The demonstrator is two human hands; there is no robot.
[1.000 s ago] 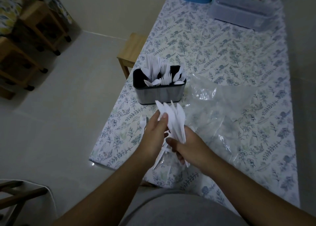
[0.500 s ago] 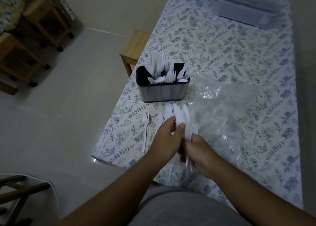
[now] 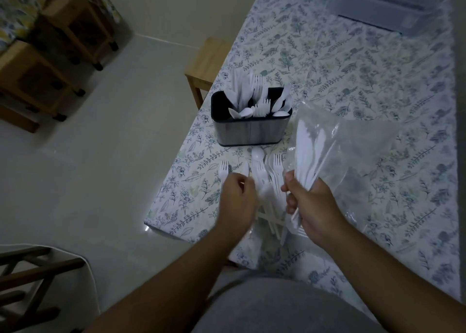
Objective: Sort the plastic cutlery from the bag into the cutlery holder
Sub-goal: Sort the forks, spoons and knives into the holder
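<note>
Dim light, motion blur on both hands. Right hand (image 3: 311, 204) clenches a bundle of white knives (image 3: 306, 151), blades fanned toward 12 o'clock; handle ends poke out under the fist. Clear plastic bag (image 3: 353, 156) lies crumpled at 3 o'clock of that hand; its near edge overlaps the blades, so whether the knives are in front of or behind the film is hard to tell. Left hand (image 3: 238, 199) has fingers curled; cannot tell if it holds anything, blur hides the fingertips. A loose fork (image 3: 223, 170) and a knife tip show just past its knuckles at 12 o'clock. Between the hands, a loose pile of forks and spoons (image 3: 267, 179) lies on the floral tablecloth (image 3: 353, 80), lower part hidden by the hands. Cutlery holder (image 3: 251, 123) stands at 12 o'clock of the pile, part filled with white pieces; compartment dividers not readable. Lidded plastic box (image 3: 383, 7) at far 1 o'clock, cut off by the frame top.

Versus half a second back: the hands, then together on one bunch, are now apart; the right carries the knives toward 1 o'clock, the left has dropped toward 9 o'clock. More pieces now lie on the cloth.
</note>
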